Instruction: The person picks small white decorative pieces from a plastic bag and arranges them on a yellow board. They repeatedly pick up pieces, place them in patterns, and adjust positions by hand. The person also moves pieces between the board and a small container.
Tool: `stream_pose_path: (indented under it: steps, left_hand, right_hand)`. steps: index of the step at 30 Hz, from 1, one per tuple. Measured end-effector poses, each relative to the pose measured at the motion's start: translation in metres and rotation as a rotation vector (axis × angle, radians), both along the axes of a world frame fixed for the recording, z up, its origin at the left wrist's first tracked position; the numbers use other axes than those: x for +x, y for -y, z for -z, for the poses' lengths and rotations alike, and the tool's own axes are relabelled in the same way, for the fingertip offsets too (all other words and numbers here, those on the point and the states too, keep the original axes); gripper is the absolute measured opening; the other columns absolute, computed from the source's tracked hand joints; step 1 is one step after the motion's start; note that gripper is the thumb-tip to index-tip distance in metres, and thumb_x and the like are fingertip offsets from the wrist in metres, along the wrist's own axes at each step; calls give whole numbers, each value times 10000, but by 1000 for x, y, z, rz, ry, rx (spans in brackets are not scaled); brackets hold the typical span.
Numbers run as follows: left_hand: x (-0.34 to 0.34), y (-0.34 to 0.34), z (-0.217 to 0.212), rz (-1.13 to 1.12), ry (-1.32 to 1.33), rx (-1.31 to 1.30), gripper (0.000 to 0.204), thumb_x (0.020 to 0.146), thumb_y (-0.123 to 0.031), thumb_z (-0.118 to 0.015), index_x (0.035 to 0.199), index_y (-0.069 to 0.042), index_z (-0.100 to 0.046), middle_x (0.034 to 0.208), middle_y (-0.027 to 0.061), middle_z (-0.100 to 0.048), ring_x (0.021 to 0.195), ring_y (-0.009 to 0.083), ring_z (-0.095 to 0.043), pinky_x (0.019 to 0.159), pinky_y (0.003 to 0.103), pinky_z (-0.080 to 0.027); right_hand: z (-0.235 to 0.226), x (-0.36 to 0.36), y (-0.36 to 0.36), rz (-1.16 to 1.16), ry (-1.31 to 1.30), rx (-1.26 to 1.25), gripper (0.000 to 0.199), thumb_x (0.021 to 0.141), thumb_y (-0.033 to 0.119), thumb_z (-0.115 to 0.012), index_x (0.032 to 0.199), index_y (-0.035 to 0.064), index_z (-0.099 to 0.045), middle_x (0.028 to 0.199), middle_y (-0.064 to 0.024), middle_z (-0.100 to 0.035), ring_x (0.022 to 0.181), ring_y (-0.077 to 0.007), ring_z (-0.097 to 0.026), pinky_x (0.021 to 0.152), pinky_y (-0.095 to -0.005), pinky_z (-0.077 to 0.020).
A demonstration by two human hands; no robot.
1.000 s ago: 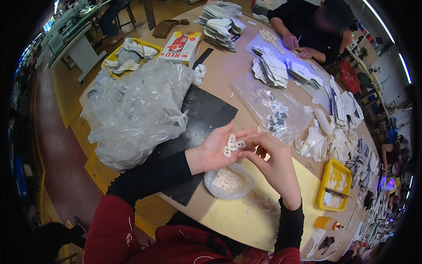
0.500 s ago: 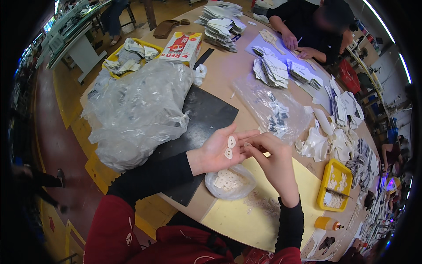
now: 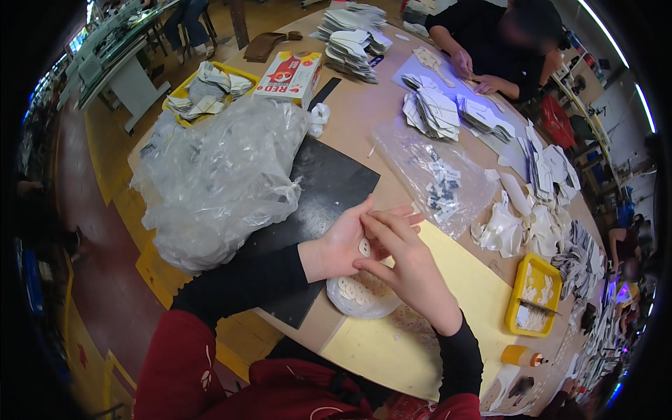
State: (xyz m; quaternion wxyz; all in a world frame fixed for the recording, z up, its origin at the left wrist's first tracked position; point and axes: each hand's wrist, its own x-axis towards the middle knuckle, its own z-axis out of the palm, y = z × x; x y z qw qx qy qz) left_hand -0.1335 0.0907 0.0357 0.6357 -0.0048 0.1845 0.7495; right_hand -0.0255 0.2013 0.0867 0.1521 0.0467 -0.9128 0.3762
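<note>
My left hand (image 3: pixel 338 241) lies palm up above the table, fingers stretched out. A small cream-white piece with holes (image 3: pixel 364 247) rests on the palm. Over that palm reaches my right hand (image 3: pixel 402 252), thumb and forefinger apart on either side of the piece; its fingers cover part of the left palm and fingers. Just below both hands sits a clear plastic bag (image 3: pixel 364 310), its mouth spread, filled with similar cream pieces (image 3: pixel 355 290). Small clear-looking bits (image 3: pixel 413 320) are scattered on a yellow sheet (image 3: pixel 378 357), partly behind my right wrist.
A black board (image 3: pixel 329 182) and a large crumpled plastic bag (image 3: pixel 224 175) lie to the left. Another bag with dark-and-white pieces (image 3: pixel 444 185) lies ahead. A yellow tray (image 3: pixel 514 297) and an orange bottle (image 3: pixel 519 355) stand right. Across the table, a person (image 3: pixel 483 42) works beside stacked pieces.
My right hand has moved left over the left palm, and its pinched thumb and forefinger have spread. One of two pieces visible on the palm is now hidden under my fingers.
</note>
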Motion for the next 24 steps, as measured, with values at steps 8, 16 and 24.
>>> stream_pose_path:
  steps: [8,16,24]
  left_hand:
    - [0,3,-7,10,116,62,760,1103,-564,-184,1585,13,-293,1631,190,-343,1528,314,-304,1274,453,-234]
    - [-15,5,-5,-18,-318,-78,675,1106,-523,-309,1517,2,-415,1511,179,-498,1385,304,-489,1149,423,-390]
    - [-39,26,-14,318,-1737,-200,364,961,-258,-689,1193,22,-675,978,159,-721,862,254,-692,793,354,-539]
  right_hand:
    - [14,-2,-6,13,45,-129,230,851,-13,-757,1078,-27,-724,1082,-110,-687,900,-254,-710,793,-342,-586]
    - [-13,5,-13,-18,178,-164,231,868,-26,-734,1096,7,-739,1017,-112,-726,871,-227,-722,771,-324,-576]
    - [-37,29,-22,-122,401,-59,308,871,6,-748,1177,20,-717,994,-122,-729,859,-191,-719,788,-319,-585]
